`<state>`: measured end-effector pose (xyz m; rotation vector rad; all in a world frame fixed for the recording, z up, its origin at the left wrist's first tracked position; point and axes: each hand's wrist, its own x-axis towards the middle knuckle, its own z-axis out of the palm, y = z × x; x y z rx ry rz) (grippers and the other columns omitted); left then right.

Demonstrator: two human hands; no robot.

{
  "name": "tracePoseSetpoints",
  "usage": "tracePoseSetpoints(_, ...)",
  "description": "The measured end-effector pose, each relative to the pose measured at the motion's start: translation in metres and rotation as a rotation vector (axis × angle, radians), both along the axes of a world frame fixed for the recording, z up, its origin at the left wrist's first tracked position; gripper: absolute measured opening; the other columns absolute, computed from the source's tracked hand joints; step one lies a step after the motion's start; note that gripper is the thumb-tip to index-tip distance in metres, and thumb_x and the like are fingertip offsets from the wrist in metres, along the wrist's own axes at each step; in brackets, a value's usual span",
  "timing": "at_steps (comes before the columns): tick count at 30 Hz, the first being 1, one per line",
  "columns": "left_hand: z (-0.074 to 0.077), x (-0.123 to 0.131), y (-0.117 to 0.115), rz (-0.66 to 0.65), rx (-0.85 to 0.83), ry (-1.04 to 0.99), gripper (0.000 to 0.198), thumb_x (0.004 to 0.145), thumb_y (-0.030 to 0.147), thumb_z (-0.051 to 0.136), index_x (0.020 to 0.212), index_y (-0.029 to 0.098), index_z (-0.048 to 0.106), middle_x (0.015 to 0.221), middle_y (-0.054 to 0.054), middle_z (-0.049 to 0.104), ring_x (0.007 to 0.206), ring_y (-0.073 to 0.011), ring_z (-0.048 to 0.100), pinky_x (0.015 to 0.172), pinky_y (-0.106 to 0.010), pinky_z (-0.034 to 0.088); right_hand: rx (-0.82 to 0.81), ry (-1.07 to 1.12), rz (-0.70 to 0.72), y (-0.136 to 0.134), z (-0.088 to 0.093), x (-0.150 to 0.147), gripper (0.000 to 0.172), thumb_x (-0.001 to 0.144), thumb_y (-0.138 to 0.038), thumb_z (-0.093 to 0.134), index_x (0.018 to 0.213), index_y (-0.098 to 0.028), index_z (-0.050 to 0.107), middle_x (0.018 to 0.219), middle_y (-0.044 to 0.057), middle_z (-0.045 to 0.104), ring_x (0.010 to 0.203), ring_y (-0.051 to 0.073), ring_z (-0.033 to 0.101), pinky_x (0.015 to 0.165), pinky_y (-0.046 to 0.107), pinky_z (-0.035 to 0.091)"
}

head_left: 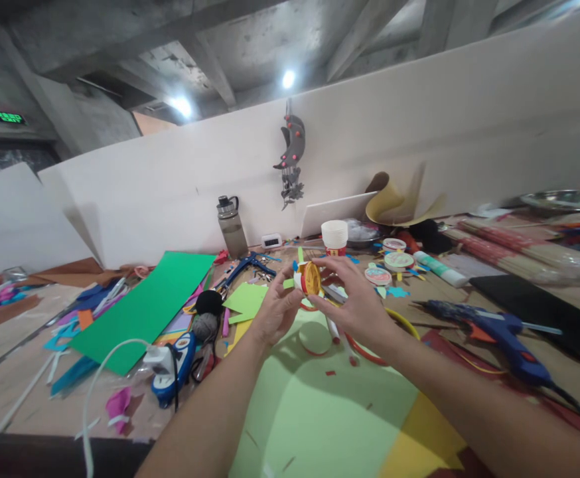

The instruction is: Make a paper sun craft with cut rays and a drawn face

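Observation:
Between my two hands is a small round paper craft (pixel 312 278), yellow on its ridged face with a red and white side, and with green and blue paper tabs sticking out. My left hand (pixel 279 304) is closed around its left side. My right hand (pixel 352 297) has its thumb and fingers curved at the yellow rim. The craft is held up above a light green paper sheet (pixel 334 405). A pale green paper disc (pixel 314 337) lies on that sheet below. White paper cups (pixel 334 234) stand behind my right hand.
A blue hot glue gun (pixel 504 335) lies at right, near a glue stick tube (pixel 439 268) and round paper crafts (pixel 398 260). At left are a green sheet (pixel 150 305) and a blue power strip (pixel 174 372) with a white cable. A water bottle (pixel 232 229) stands behind.

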<state>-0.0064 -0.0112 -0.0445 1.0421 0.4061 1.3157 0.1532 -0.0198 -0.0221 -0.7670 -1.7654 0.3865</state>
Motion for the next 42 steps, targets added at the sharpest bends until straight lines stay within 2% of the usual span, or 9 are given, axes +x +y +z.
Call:
tracePoseSetpoints(9, -0.0044, -0.0018, 0.0041, -0.013, -0.022, 0.013, 0.048, 0.064, 0.025, 0.080, 0.107, 0.023, 0.059, 0.092, -0.003, 0.071, 0.087, -0.0171, 0.065, 0.087, -0.032, 0.042, 0.001, -0.015, -0.005, 0.0020, -0.0028, 0.0009, 0.044, 0.077, -0.027, 0.068, 0.118, -0.026, 0.053, 0.119, 0.008, 0.052, 0.106, 0.022, 0.055, 0.083, 0.038, 0.055)
tracePoseSetpoints(15, -0.0074, -0.0036, 0.0063, -0.024, -0.063, 0.053, 0.040, 0.062, 0.030, 0.081, 0.094, 0.017, 0.061, 0.090, -0.005, 0.070, 0.083, -0.0175, 0.064, 0.084, -0.034, 0.044, 0.002, -0.022, -0.007, 0.0032, -0.0028, 0.0009, 0.042, 0.077, -0.029, 0.068, 0.117, -0.026, 0.054, 0.118, 0.009, 0.053, 0.108, 0.024, 0.055, 0.082, 0.040, 0.055)
tracePoseSetpoints(20, -0.0108, -0.0017, 0.0071, 0.090, -0.105, -0.015, 0.036, 0.057, 0.028, 0.084, 0.073, 0.017, 0.054, 0.081, -0.002, 0.068, 0.082, -0.0159, 0.064, 0.082, -0.032, 0.046, -0.001, -0.034, -0.032, 0.0029, -0.0010, 0.0016, 0.045, 0.077, -0.030, 0.068, 0.119, -0.027, 0.053, 0.119, 0.009, 0.051, 0.109, 0.025, 0.054, 0.082, 0.041, 0.055)
tracePoseSetpoints(23, -0.0103, -0.0002, 0.0065, 0.119, -0.106, -0.031, 0.038, 0.057, 0.027, 0.084, 0.067, 0.017, 0.049, 0.080, -0.001, 0.068, 0.083, -0.0151, 0.064, 0.078, -0.030, 0.048, 0.053, -0.044, -0.064, 0.0014, 0.0007, 0.0025, 0.046, 0.077, -0.031, 0.069, 0.120, -0.028, 0.052, 0.119, 0.009, 0.051, 0.114, 0.026, 0.050, 0.088, 0.044, 0.051)
tracePoseSetpoints(26, -0.0087, 0.0007, 0.0062, 0.112, -0.099, -0.043, 0.038, 0.057, 0.026, 0.084, 0.066, 0.016, 0.048, 0.085, -0.002, 0.068, 0.082, -0.0145, 0.064, 0.076, -0.029, 0.048, 0.136, -0.072, -0.100, 0.0008, 0.0001, 0.0032, 0.039, 0.078, -0.031, 0.068, 0.115, -0.027, 0.057, 0.115, 0.009, 0.052, 0.111, 0.026, 0.050, 0.092, 0.045, 0.047)
tracePoseSetpoints(31, -0.0075, 0.0007, 0.0061, 0.108, -0.108, -0.061, 0.037, 0.057, 0.024, 0.084, 0.066, 0.016, 0.049, 0.084, -0.002, 0.066, 0.083, -0.0149, 0.063, 0.078, -0.030, 0.047, 0.242, -0.116, -0.093, 0.0043, -0.0066, 0.0023, 0.026, 0.081, -0.026, 0.065, 0.107, -0.028, 0.062, 0.108, 0.007, 0.055, 0.104, 0.023, 0.053, 0.088, 0.043, 0.047)
tracePoseSetpoints(37, -0.0057, -0.0017, 0.0060, 0.063, -0.104, 0.010, 0.036, 0.057, 0.027, 0.084, 0.079, 0.016, 0.058, 0.090, -0.004, 0.067, 0.079, -0.0134, 0.062, 0.074, -0.028, 0.045, 0.247, -0.140, -0.102, 0.0058, -0.0078, 0.0008, 0.025, 0.081, -0.026, 0.065, 0.106, -0.027, 0.063, 0.107, 0.008, 0.057, 0.102, 0.023, 0.054, 0.087, 0.043, 0.047)
tracePoseSetpoints(42, -0.0075, -0.0018, 0.0073, 0.110, -0.117, -0.007, 0.036, 0.058, 0.030, 0.084, 0.077, 0.017, 0.056, 0.089, -0.002, 0.067, 0.083, -0.0152, 0.062, 0.077, -0.030, 0.047, 0.200, -0.137, -0.109, 0.0033, -0.0059, 0.0020, 0.027, 0.082, -0.029, 0.063, 0.109, -0.029, 0.063, 0.108, 0.007, 0.056, 0.103, 0.024, 0.054, 0.088, 0.045, 0.046)
